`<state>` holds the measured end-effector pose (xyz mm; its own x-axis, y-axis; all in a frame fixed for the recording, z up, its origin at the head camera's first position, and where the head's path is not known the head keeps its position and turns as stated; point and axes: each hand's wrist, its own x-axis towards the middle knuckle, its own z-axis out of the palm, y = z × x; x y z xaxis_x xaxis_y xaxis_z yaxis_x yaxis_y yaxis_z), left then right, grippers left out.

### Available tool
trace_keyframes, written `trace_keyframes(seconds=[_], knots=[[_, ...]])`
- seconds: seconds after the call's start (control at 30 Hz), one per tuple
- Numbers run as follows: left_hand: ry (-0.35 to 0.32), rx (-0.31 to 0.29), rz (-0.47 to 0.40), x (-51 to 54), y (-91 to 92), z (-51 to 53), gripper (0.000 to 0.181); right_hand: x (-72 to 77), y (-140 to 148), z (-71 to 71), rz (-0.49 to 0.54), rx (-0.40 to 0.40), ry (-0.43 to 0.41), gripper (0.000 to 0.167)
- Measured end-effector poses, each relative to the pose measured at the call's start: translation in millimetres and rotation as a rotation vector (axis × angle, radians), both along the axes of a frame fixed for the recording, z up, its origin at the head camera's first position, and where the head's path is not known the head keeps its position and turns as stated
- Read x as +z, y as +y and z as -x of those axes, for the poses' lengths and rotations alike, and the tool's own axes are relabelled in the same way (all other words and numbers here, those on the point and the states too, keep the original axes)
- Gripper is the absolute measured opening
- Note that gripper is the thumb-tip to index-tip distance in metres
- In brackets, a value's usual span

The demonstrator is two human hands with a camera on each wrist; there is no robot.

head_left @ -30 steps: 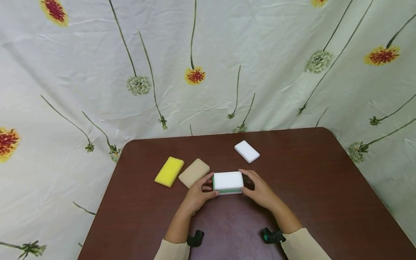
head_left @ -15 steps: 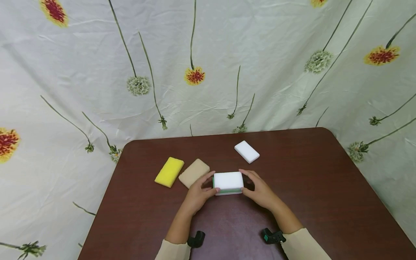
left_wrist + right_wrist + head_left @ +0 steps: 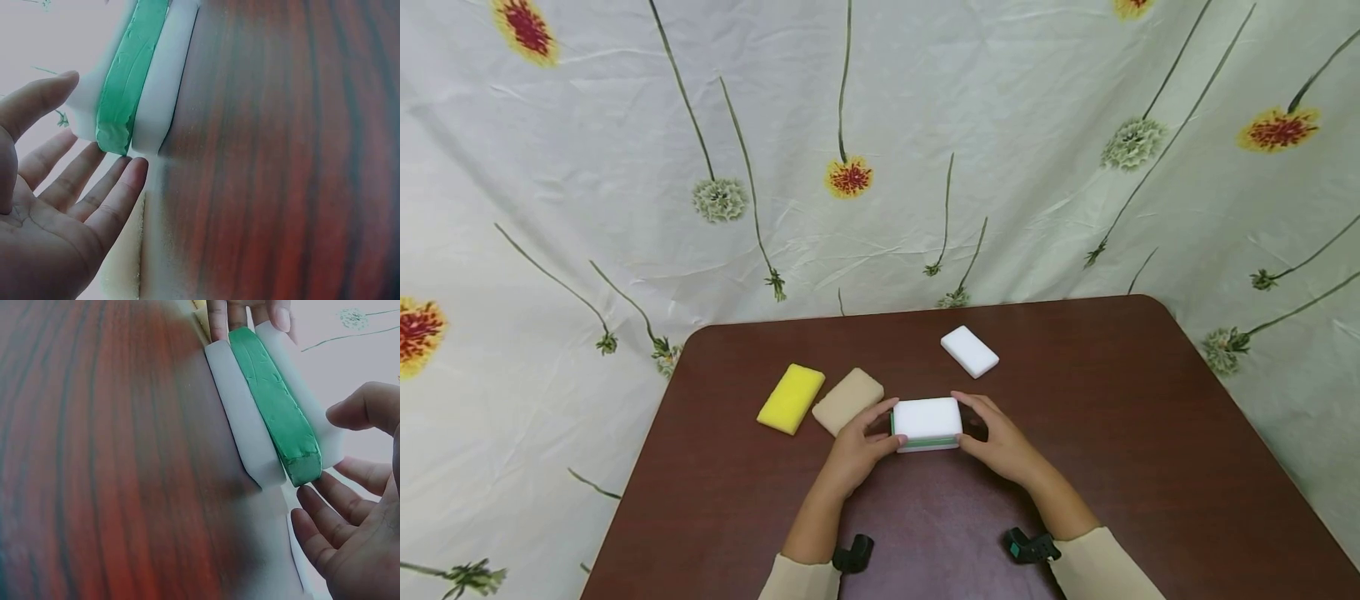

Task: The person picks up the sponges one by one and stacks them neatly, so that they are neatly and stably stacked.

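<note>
Three flat blocks lie stacked on the table: a white sponge [image 3: 927,414] on top, a green wrapped-looking block [image 3: 275,394] in the middle and another white sponge [image 3: 164,84] underneath. At the stack's left end, my left hand [image 3: 855,454] holds the top white sponge, thumb at the near corner and forefinger towards the far one. My right hand [image 3: 1002,446] holds the right end in the same way. Both wrist views show the other fingertips at the ends of the green block and the lower sponge. The far side of the stack is hidden.
Left of the stack, a beige sponge [image 3: 848,401] lies close to the left hand, with a yellow sponge [image 3: 791,398] beyond it. A loose white sponge [image 3: 970,351] lies behind the stack. A flowered cloth [image 3: 895,233] hangs past the table's [image 3: 1120,400] back edge.
</note>
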<state>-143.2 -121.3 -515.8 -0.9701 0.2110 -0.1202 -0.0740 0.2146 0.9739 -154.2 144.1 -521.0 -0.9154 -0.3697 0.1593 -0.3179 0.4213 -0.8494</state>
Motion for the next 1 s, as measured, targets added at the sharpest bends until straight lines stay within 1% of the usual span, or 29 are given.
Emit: trace_keyframes(seconds=[0.13,0.27,0.43,0.6,0.8,1.0], knots=[[0.007,0.000,0.007,-0.5,-0.1,0.9,0.064,0.9,0.2,-0.4,0.023,0.002,0.015,0.065],[0.014,-0.003,0.007,0.2,0.0,1.4,0.063,3.1,0.7,0.0,0.061,-0.026,0.005,0.061],[0.006,0.006,-0.009,1.5,0.7,0.5,0.064,5.1,1.0,3.7,0.116,-0.096,0.011,0.052],[0.005,0.009,-0.018,-0.1,0.7,0.7,0.065,6.7,2.9,9.1,0.157,-0.165,0.010,0.048],[0.009,0.021,-0.018,1.8,1.1,-0.1,0.070,6.0,6.7,15.9,0.151,-0.222,-0.001,0.050],[0.009,0.012,-0.016,3.6,1.2,-0.8,0.069,4.9,12.7,24.0,0.154,-0.317,-0.025,0.054]])
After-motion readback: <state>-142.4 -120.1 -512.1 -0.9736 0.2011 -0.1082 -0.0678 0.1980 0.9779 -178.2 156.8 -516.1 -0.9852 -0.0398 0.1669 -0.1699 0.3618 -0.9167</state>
